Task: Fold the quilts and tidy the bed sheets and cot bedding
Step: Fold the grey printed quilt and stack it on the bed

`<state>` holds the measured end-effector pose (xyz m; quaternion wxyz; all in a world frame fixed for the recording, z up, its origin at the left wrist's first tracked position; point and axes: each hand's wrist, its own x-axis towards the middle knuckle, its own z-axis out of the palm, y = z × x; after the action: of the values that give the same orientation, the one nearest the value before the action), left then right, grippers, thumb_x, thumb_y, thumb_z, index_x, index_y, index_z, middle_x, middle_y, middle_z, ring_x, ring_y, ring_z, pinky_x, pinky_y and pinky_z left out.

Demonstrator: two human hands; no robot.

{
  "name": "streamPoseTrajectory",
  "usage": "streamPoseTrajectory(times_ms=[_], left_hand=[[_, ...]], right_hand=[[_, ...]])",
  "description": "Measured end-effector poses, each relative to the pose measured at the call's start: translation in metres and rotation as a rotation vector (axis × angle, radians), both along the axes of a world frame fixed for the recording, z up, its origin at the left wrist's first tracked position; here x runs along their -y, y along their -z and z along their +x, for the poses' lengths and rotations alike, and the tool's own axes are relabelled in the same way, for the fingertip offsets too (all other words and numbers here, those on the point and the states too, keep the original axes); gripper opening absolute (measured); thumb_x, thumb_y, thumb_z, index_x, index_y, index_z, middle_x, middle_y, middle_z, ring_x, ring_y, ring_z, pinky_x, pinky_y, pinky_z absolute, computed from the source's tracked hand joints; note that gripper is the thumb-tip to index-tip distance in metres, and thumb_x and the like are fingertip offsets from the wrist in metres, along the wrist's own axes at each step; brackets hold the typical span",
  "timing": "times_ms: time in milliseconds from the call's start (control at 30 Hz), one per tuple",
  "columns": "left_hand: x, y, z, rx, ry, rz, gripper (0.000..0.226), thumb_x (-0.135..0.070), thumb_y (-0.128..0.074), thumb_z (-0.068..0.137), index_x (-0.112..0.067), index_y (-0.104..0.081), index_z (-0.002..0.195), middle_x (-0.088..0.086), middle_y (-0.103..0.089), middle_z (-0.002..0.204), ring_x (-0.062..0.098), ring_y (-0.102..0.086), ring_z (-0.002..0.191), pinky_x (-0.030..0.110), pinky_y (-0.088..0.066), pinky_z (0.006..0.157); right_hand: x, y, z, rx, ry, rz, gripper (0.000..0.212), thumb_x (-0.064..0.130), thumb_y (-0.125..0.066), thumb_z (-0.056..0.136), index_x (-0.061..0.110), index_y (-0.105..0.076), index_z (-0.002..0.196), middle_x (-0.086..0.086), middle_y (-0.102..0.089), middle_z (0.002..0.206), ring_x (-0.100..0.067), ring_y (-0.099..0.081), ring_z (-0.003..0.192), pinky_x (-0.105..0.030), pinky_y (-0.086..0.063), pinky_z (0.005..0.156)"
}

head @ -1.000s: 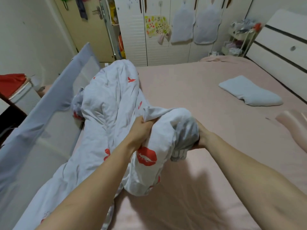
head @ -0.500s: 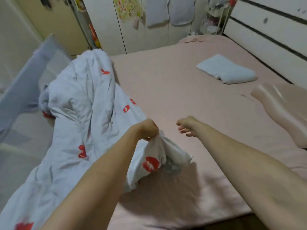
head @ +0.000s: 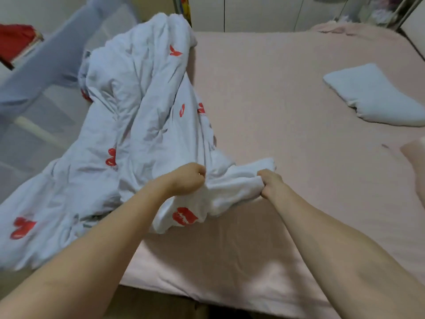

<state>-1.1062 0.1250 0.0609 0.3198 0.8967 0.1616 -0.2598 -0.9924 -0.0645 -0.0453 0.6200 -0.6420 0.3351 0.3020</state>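
Both hands bunched on quilt edge near bed's front: left hand point(head: 187, 179) fisted around fabric, right hand point(head: 270, 183) gripping same edge just beside it. Quilt point(head: 138, 116) (white, red lip prints) heaped along left side of bed, spilling over onto grey rail point(head: 46, 65). Pink sheet point(head: 287, 111) bare on right. Small blue pillow point(head: 372, 95) far right, well apart from quilt. Pink pillow point(head: 416, 162) poking in at right edge. Red cloth point(head: 16, 40) top left beyond rail.
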Motion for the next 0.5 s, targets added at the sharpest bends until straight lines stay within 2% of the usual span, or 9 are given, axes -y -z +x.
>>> streamPoseTrajectory(times_ms=[67,133,167,233,300,367,400,467,500], left_hand=[[-0.004,-0.003,-0.001,-0.155,0.106,0.176,0.021,-0.005,-0.04,0.09,-0.007,-0.061,0.091,0.012,-0.06,0.095,0.022,-0.052,0.076,0.034,-0.049,0.071],[0.0,-0.019,0.008,0.007,-0.069,0.071,0.016,-0.02,-0.045,0.096,-0.011,-0.057,0.09,0.011,-0.059,0.098,0.023,-0.052,0.082,0.033,-0.047,0.075],[0.007,-0.03,0.015,0.104,-0.298,-0.131,0.025,-0.036,-0.047,0.097,-0.013,-0.057,0.094,0.009,-0.06,0.099,0.024,-0.057,0.083,0.032,-0.049,0.074],[0.019,-0.054,0.032,0.081,-0.673,-0.621,0.061,-0.069,-0.043,0.087,-0.014,-0.059,0.107,0.013,-0.064,0.108,0.032,-0.065,0.095,0.039,-0.055,0.077],[0.025,-0.075,0.043,0.014,-0.774,-0.979,0.081,-0.083,-0.042,0.075,-0.013,-0.059,0.112,0.017,-0.064,0.116,0.036,-0.061,0.109,0.05,-0.049,0.093],[0.02,-0.086,0.042,-0.077,-0.829,-1.19,0.075,-0.076,-0.052,0.073,-0.009,-0.063,0.104,0.015,-0.063,0.116,0.031,-0.056,0.115,0.048,-0.04,0.102],[0.02,-0.094,0.037,-0.112,-0.794,-1.155,0.063,-0.064,-0.059,0.076,-0.005,-0.065,0.097,0.015,-0.064,0.108,0.03,-0.059,0.106,0.045,-0.043,0.096],[0.021,-0.1,0.027,-0.11,-0.625,-0.897,0.029,-0.03,-0.058,0.091,-0.002,-0.061,0.082,0.014,-0.061,0.09,0.025,-0.061,0.08,0.035,-0.05,0.076],[0.023,-0.102,0.024,-0.047,-0.58,-0.766,0.024,-0.017,-0.051,0.096,-0.004,-0.058,0.078,0.013,-0.057,0.083,0.021,-0.06,0.07,0.03,-0.051,0.067]], right_hand=[[0.001,-0.02,0.006,0.164,0.046,0.017,0.038,-0.004,-0.049,0.081,0.006,-0.055,0.117,-0.016,-0.061,0.099,-0.028,-0.06,0.082,-0.031,-0.05,0.071],[0.001,-0.048,0.002,0.354,-0.109,0.135,0.042,-0.013,-0.041,0.079,0.004,-0.06,0.113,-0.015,-0.064,0.096,-0.027,-0.061,0.081,-0.029,-0.049,0.067],[0.002,-0.064,-0.003,0.455,-0.231,0.191,0.049,-0.018,-0.037,0.077,0.005,-0.064,0.11,-0.012,-0.067,0.098,-0.027,-0.064,0.087,-0.029,-0.051,0.068],[0.001,-0.098,-0.017,0.629,-0.525,0.263,0.061,-0.023,-0.032,0.072,0.016,-0.072,0.097,0.0,-0.073,0.093,-0.016,-0.067,0.091,-0.022,-0.053,0.072],[0.005,-0.128,-0.032,0.741,-0.803,0.246,0.062,-0.022,-0.031,0.074,0.022,-0.073,0.085,0.013,-0.07,0.085,0.0,-0.063,0.084,-0.014,-0.048,0.072],[0.009,-0.145,-0.039,0.762,-0.96,0.208,0.052,-0.02,-0.035,0.078,0.014,-0.072,0.081,0.014,-0.064,0.082,0.004,-0.058,0.078,-0.012,-0.044,0.072],[0.012,-0.154,-0.043,0.784,-1.01,0.178,0.046,-0.02,-0.036,0.079,0.008,-0.072,0.084,0.012,-0.062,0.085,0.003,-0.058,0.08,-0.013,-0.044,0.073],[0.015,-0.166,-0.049,0.77,-1.124,0.113,0.04,-0.015,-0.041,0.079,0.005,-0.073,0.093,0.005,-0.065,0.096,-0.005,-0.061,0.093,-0.019,-0.048,0.083],[0.016,-0.17,-0.05,0.734,-1.184,0.093,0.039,-0.011,-0.043,0.076,0.006,-0.072,0.097,0.001,-0.066,0.103,-0.011,-0.061,0.1,-0.023,-0.049,0.088]])
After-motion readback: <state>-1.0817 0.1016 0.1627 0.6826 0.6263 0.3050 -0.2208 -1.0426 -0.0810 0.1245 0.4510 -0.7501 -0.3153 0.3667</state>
